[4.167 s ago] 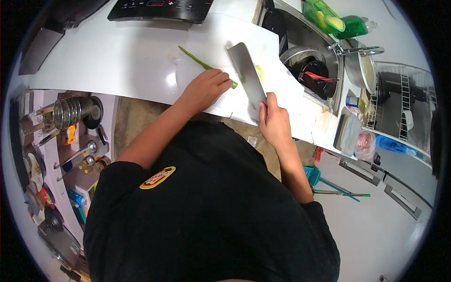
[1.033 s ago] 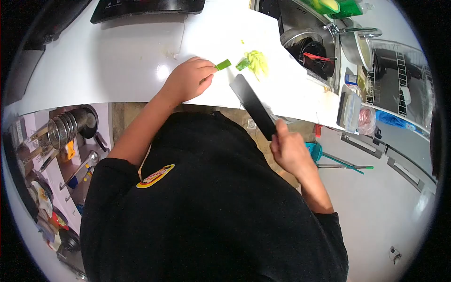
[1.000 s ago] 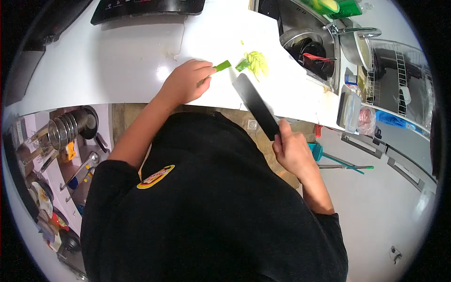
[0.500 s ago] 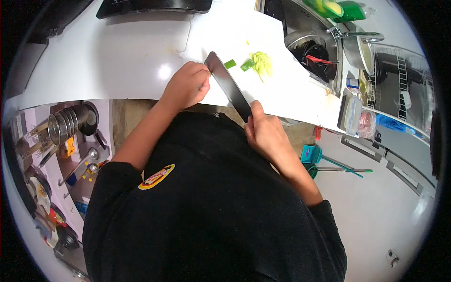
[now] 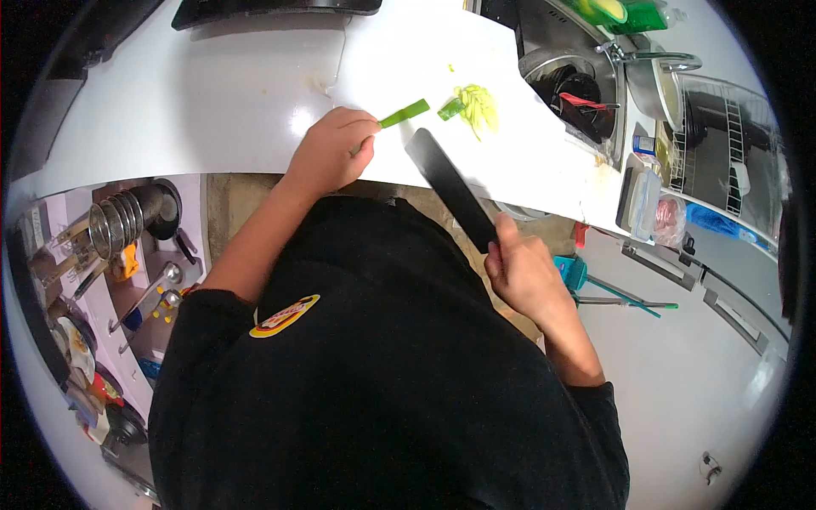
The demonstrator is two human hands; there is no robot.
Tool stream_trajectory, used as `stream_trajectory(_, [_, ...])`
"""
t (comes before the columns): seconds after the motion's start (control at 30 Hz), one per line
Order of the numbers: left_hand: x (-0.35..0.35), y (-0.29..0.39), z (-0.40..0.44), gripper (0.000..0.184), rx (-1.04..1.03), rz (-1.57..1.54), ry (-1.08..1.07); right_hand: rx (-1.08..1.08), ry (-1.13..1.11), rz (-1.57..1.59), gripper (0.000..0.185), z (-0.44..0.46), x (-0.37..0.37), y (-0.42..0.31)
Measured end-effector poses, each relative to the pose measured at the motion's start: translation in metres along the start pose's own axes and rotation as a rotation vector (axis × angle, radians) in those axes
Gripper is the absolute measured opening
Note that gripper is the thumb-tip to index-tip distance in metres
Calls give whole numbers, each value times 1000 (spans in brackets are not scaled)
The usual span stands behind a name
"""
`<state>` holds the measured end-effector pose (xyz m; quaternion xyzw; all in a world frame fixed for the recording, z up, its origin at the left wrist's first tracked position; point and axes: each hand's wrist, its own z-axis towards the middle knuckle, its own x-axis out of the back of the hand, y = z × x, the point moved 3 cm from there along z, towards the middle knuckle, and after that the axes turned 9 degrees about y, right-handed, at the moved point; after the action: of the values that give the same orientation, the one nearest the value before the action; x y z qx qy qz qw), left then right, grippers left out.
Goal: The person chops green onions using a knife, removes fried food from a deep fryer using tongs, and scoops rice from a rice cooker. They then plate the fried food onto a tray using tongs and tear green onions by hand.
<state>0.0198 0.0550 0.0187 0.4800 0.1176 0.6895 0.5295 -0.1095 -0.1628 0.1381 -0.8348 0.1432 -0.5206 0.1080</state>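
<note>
My left hand (image 5: 336, 149) is closed on one end of a green stalk (image 5: 405, 113), whose free part points right over the white counter (image 5: 246, 127). My right hand (image 5: 529, 270) grips the handle of a wide-bladed knife (image 5: 452, 184). The blade slants up and left, its tip below and right of the stalk and apart from it. Right of the stalk lies a short green piece (image 5: 451, 109) against a small heap of pale green slices (image 5: 478, 110).
A black cooktop (image 5: 276, 7) lies at the counter's back. On the right, a metal sink (image 5: 565, 51) holds dark pans; beyond it stands a wire dish rack (image 5: 710, 144). Utensils and strainers (image 5: 115, 228) hang at the left, below the counter. Plastic containers (image 5: 639, 200) sit at the counter's right end.
My right hand has moved the knife right and down, away from my left hand. More of the green stalk now shows beyond my left fingers.
</note>
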Motion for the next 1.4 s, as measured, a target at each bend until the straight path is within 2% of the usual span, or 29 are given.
stream_trajectory(0.07, [17, 6, -1, 28, 22, -59, 78, 78, 166, 68, 33, 2, 11, -5])
stream_trajectory(0.13, [37, 5, -6, 34, 261, -13, 117, 37, 170, 55, 34, 11, 8, -10])
stream_trajectory(0.2, [42, 1, -7, 34, 292, -36, 139, 107, 237, 74, 32, 24, -2, -12])
stream_trajectory(0.27, [37, -3, -12, 25, 315, -76, -34, 149, 249, 71, 29, 31, -10, -11])
stream_trajectory(0.37, [28, -10, -18, 15, 361, -68, -38, 106, 176, 63, 27, 35, -17, -1])
stream_trajectory(0.5, [22, 1, -9, 9, 381, -110, 42, 48, 326, 27, 27, 35, -7, 7])
stream_trajectory(0.57, [6, 0, -4, 11, 220, -50, 115, 42, 387, 26, 26, 34, -1, 3])
stream_trajectory(0.6, [3, -1, -5, 11, 221, -50, 117, 43, 386, 24, 26, 33, 0, 0])
stream_trajectory(0.67, [-4, 2, -2, 13, 108, 126, 35, 93, 375, 80, 26, 33, 0, -7])
stream_trajectory(0.7, [-1, 4, -2, 13, 104, 125, 38, 93, 380, 78, 26, 33, 0, -8])
stream_trajectory(0.77, [10, 6, -7, 14, 292, -14, 133, 143, 356, 66, 24, 32, -5, -12])
stream_trajectory(0.9, [14, 3, -3, 17, 153, -28, 236, 140, 277, 59, 21, 37, -17, -20])
stream_trajectory(0.97, [3, 5, 2, 16, 13, 1, 127, 101, 220, -10, 21, 43, -19, -24])
stream_trajectory(1.07, [-7, 0, 1, 14, 102, -28, 56, 65, 162, -66, 20, 47, -17, -27])
stream_trajectory(1.4, [-8, -4, 2, 12, 89, 21, 2, 39, 68, -126, 21, 53, -12, -36])
